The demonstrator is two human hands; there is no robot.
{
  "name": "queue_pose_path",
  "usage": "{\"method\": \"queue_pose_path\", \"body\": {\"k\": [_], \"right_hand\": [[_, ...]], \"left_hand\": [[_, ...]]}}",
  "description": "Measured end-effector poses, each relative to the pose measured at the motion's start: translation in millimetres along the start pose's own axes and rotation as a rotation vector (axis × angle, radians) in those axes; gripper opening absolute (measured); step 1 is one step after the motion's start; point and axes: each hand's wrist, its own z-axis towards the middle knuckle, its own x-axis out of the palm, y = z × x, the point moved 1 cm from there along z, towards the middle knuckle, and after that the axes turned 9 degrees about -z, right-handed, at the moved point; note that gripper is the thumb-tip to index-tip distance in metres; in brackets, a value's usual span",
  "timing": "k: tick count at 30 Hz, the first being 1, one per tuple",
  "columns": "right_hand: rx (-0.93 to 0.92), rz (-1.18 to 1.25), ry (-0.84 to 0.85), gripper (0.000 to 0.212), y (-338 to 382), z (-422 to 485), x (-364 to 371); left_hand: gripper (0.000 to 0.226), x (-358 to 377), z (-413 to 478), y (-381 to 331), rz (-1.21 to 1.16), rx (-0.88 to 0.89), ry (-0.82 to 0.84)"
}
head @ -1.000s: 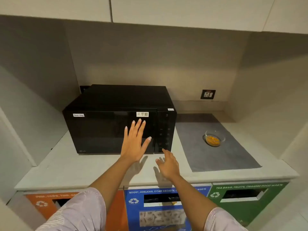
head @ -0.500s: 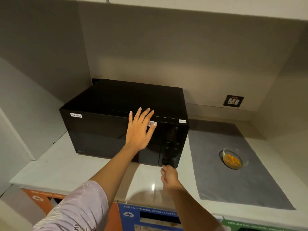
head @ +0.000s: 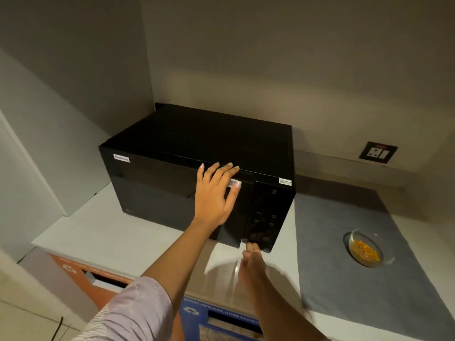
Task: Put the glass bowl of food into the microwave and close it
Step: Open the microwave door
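A black microwave [head: 172, 153] stands on the white counter, its door closed. My left hand [head: 214, 195] lies flat on the upper right of the door, fingers spread, fingertips at the top edge. My right hand [head: 252, 258] reaches the bottom of the control panel, fingertips touching the lowest button area; it holds nothing. A glass bowl [head: 366, 248] with orange-yellow food sits on a grey mat [head: 344, 291] to the right of the microwave, apart from both hands.
A wall socket [head: 378, 152] sits on the back wall at right. Below the counter [head: 118, 232] front are an orange bin [head: 81, 274] and a blue bin [head: 221, 318] with slots. Walls enclose the niche on the left and right.
The view has moved closer and leftward. My left hand slid up the door to its top edge. My right hand moved forward from the counter to the bottom of the control panel.
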Motion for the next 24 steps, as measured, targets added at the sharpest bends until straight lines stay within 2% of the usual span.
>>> {"method": "queue_pose_path", "body": {"k": [2,5,7,8,10,12,15,19,21,24], "right_hand": [[0.033,0.168,-0.042,0.058,-2,1,10],[0.015,0.141,-0.058,0.05,-1,-9,27],[0.073,-0.003,-0.038,0.036,-5,-10,30],[0.104,-0.053,-0.014,0.041,-8,-9,32],[0.213,-0.019,0.039,0.049,-10,-17,38],[0.297,-0.026,0.131,0.038,-17,-30,50],[0.201,-0.159,0.358,0.027,-17,-48,76],[0.069,-0.461,0.508,0.025,-3,-71,139],[-0.104,-0.559,0.568,0.035,-1,-81,175],[-0.347,-0.605,0.713,0.036,-3,-106,217]], "left_hand": [[0.042,-7,-12,-4,-0.027,0.028,-0.062],[0.044,-28,-32,-6,-0.079,0.057,-0.11],[0.046,-49,-38,-10,-0.142,0.044,-0.059],[0.046,-62,-38,-11,-0.164,0.035,-0.017],[0.046,-86,-31,-16,-0.18,0.01,0.061],[0.052,-111,-19,-19,-0.228,-0.096,0.178],[0.064,-144,-12,-17,-0.198,-0.307,0.416],[0.05,-186,-21,-1,0.243,-0.3,0.626],[0.075,-205,-28,13,0.376,-0.401,0.726],[0.113,-232,-38,30,0.517,-0.581,0.72]]}}
